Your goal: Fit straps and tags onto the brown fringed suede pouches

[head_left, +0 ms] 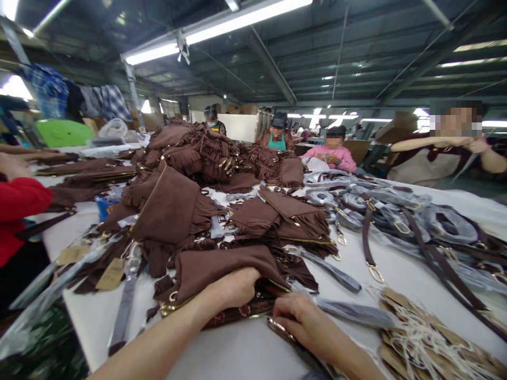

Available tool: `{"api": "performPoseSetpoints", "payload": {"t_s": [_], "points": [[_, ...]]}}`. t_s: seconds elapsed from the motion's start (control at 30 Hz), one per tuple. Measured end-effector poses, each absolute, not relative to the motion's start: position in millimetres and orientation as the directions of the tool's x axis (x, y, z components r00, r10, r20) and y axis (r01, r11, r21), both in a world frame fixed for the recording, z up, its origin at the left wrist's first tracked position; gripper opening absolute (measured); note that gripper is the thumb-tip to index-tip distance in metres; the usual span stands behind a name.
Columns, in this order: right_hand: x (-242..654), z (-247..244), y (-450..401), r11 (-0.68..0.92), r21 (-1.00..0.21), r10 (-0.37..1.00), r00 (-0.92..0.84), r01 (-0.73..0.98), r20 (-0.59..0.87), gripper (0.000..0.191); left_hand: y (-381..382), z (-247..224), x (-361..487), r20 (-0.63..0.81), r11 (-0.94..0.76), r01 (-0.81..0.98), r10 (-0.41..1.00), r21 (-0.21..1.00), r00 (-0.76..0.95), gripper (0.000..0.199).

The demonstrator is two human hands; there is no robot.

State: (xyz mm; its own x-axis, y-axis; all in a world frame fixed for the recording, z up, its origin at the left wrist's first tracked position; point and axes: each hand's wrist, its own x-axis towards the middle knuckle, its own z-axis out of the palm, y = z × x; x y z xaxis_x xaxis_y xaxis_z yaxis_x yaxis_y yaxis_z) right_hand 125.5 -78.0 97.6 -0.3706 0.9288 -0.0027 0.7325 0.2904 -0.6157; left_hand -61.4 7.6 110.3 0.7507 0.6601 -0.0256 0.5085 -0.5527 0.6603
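A dark brown zip pouch (225, 266) with gold zipper edging lies near the table's front edge, its mouth gaping towards me. My left hand (240, 287) reaches into that mouth, with the upper panel draped over its fingers, so their grip is hidden. Reddish patterned lining shows inside. At the pouch's right end is my right hand (297, 314), its fingers curled in; what they hold is hidden. Beneath that palm runs a dark strap with a gold metal piece (282, 331). A plastic-wrapped strap (356, 312) lies just right of this hand.
Brown fringed pouches (186, 153) are heaped behind. Wrapped straps (396, 211) with gold clasps cover the right side. Tan tags (420, 327) with white strings lie front right. A red sleeve (24, 211) is close at left. Several people sit or stand across the white table (245, 351).
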Motion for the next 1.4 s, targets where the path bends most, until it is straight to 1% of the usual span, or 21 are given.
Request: {"api": "performPoseSetpoints", "payload": {"t_s": [0.13,0.3,0.37,0.43,0.5,0.57,0.63,0.7,0.83,0.9,1.0,1.1,1.3,1.4], "points": [[126,100,-76,0.253,-0.689,0.937,-0.350,0.679,-0.001,0.014,8,108,-59,-0.020,-0.542,0.494,0.660,0.680,0.751,0.059],[127,98,-74,0.089,-0.881,0.939,-0.333,0.464,-0.080,0.013,3,99,-60,-0.038,-0.440,0.492,0.716,0.751,0.697,0.060],[126,97,-74,0.069,-0.909,0.953,-0.296,0.411,-0.061,0.015,3,96,-59,-0.037,-0.407,0.478,0.730,0.778,0.683,0.062],[124,97,-73,0.052,-0.921,0.970,-0.239,0.386,-0.046,0.019,2,95,-58,-0.018,-0.361,0.419,0.739,0.833,0.673,0.064],[121,98,-73,0.013,-0.931,0.979,-0.195,0.366,-0.063,0.021,1,98,-58,-0.019,-0.270,0.326,0.743,0.906,0.669,0.064],[118,97,-73,-0.001,-0.935,0.982,-0.177,0.355,-0.068,0.022,0,101,-59,-0.053,-0.172,0.258,0.730,0.951,0.681,0.062],[114,96,-75,0.020,-0.927,0.985,-0.167,0.376,-0.047,0.021,0,103,-61,-0.088,-0.125,0.254,0.721,0.959,0.687,0.055],[109,94,-76,0.049,-0.898,0.991,-0.131,0.438,-0.010,0.021,0,100,-63,-0.099,-0.115,0.276,0.749,0.954,0.655,0.045],[97,91,-77,0.103,-0.755,0.995,-0.062,0.647,0.082,0.021,2,87,-65,-0.074,-0.117,0.298,0.825,0.948,0.561,0.034],[92,90,-75,0.088,-0.698,0.996,-0.044,0.710,0.081,0.020,2,83,-65,-0.053,-0.132,0.296,0.839,0.946,0.541,0.030],[89,89,-72,0.039,-0.672,0.999,-0.021,0.740,0.035,0.021,0,84,-65,-0.044,-0.145,0.305,0.844,0.941,0.534,0.025],[88,89,-70,0.002,-0.652,1.000,0.004,0.758,0.007,0.022,-2,88,-65,-0.053,-0.144,0.332,0.853,0.932,0.519,0.027],[88,85,-67,-0.030,-0.641,0.999,0.044,0.767,0.006,0.022,-2,87,-62,-0.101,-0.121,0.409,0.871,0.905,0.480,0.030],[87,84,-66,-0.035,-0.641,0.998,0.055,0.767,0.011,0.023,0,86,-62,-0.095,-0.147,0.429,0.865,0.891,0.492,0.030]]}}
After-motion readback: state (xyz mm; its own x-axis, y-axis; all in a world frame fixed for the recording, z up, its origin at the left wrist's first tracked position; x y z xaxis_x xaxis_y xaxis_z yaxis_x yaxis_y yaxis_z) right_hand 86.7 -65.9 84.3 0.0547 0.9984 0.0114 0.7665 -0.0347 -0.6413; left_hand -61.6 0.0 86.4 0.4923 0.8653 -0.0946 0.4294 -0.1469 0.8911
